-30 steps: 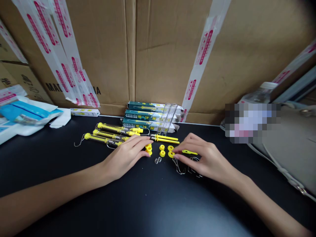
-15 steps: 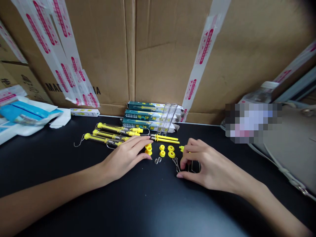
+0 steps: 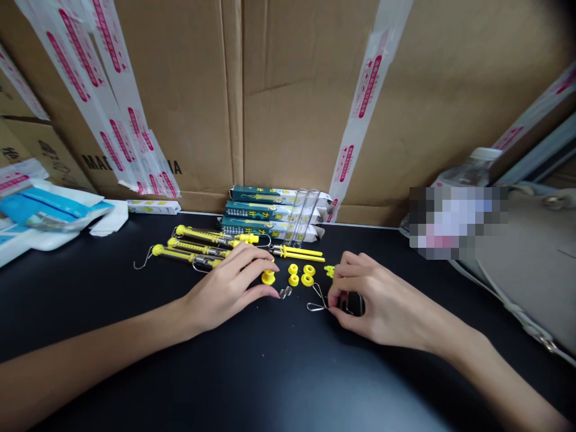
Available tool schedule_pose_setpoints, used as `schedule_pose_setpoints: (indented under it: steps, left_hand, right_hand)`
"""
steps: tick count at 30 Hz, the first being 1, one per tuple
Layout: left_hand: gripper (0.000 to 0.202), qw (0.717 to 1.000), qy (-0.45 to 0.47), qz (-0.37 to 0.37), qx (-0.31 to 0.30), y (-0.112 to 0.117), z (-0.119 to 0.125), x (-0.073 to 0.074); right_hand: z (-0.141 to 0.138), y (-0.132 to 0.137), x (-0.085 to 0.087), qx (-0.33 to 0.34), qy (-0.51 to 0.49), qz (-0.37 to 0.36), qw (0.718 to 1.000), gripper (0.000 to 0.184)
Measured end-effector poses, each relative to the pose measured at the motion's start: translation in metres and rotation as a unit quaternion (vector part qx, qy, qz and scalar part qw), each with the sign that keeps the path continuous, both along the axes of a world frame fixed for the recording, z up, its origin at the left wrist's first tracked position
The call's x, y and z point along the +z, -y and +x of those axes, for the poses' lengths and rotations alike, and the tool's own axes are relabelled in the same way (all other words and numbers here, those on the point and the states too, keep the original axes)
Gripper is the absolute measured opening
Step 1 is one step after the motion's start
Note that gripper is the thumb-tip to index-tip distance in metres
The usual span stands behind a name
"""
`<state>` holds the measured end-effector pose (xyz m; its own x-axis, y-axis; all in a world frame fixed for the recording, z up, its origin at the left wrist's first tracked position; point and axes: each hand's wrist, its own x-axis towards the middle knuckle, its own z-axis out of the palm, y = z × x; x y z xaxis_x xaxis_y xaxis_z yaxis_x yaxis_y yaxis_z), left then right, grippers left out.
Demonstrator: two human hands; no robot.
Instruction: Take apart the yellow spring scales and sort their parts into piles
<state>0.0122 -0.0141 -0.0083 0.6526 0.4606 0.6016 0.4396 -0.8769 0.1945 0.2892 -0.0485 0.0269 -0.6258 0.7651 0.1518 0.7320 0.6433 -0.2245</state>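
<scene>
My left hand [image 3: 225, 287] rests on the black table [image 3: 252, 372], fingers stretched toward a small metal spring [image 3: 285, 292] and a yellow cap [image 3: 268, 277]. My right hand [image 3: 373, 300] pinches a thin wire hook [image 3: 317, 306] between thumb and forefinger. Two more yellow caps [image 3: 300, 275] lie between the hands. A yellow pointer piece [image 3: 330, 271] peeks out behind my right fingers. Three assembled yellow spring scales [image 3: 198, 246] lie left of centre, with yellow rods [image 3: 299, 253] beside them.
Green boxed scales [image 3: 263, 210] and clear tubes [image 3: 303, 216] sit against a taped cardboard box [image 3: 288, 90]. Blue-and-white packets [image 3: 49, 210] lie at far left. A bottle [image 3: 472, 171] and a grey bag [image 3: 531, 270] fill the right side.
My right hand drew back from the yellow caps to the wire hooks and pinched one. The left fingertips slid down toward the spring. The camera shifted slightly.
</scene>
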Motion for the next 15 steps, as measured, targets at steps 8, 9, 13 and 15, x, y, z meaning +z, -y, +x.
schedule_pose_setpoints:
  steps: [8,9,13,15]
  left_hand:
    - [0.022,1.000,0.001,-0.001,-0.014,0.0003,-0.0005,0.0007]
    - [0.021,1.000,0.003,0.001,-0.016,0.0005,-0.0004,0.0007]
    - [0.021,1.000,0.005,0.000,-0.021,0.0009,0.0000,0.0008]
    - [0.021,1.000,0.007,-0.002,-0.021,0.0007,0.0001,0.0008]
  right_hand:
    - [-0.0005,0.0017,0.0012,-0.003,-0.005,-0.006,1.000,0.014]
    - [-0.0009,0.0020,0.0018,-0.007,-0.002,-0.009,1.000,0.014]
    - [-0.0019,0.0037,0.0057,-0.006,0.002,-0.032,0.999,0.014]
    - [-0.0015,0.0043,0.0076,0.001,-0.008,-0.036,0.999,0.014]
